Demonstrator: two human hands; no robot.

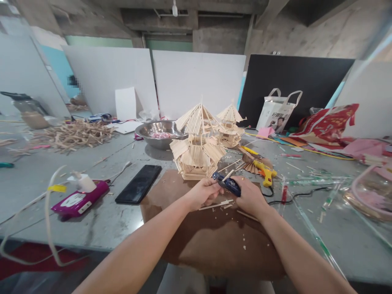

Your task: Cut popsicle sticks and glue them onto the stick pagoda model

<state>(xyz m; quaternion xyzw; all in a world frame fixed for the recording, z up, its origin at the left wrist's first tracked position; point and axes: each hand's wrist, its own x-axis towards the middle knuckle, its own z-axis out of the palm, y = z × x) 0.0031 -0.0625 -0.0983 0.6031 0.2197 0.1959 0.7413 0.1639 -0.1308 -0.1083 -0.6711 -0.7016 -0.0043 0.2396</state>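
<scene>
My right hand (249,198) is closed around a dark-blue-handled hand tool (232,185), which looks like pliers or nippers; fingers hide part of it. A short pale wooden stick (228,175) slants up at the tool's jaws, its lower end running toward the pinched fingers of my left hand (205,192). Both hands nearly meet above a brown board (214,245) strewn with loose wooden sticks (217,205) and small chips. Just beyond them stands a pavilion model (197,153) built of thin sticks, with a pointed, tiered roof. Behind it on the right is a second, similar pavilion (229,130).
A black phone (139,184) and a purple power strip (81,199) lie left. Farther back are a stick pile (82,134) and metal bowl (159,141). Right: a yellow glue gun (266,173) with black cord, clear strips (315,237), a white bag (277,112).
</scene>
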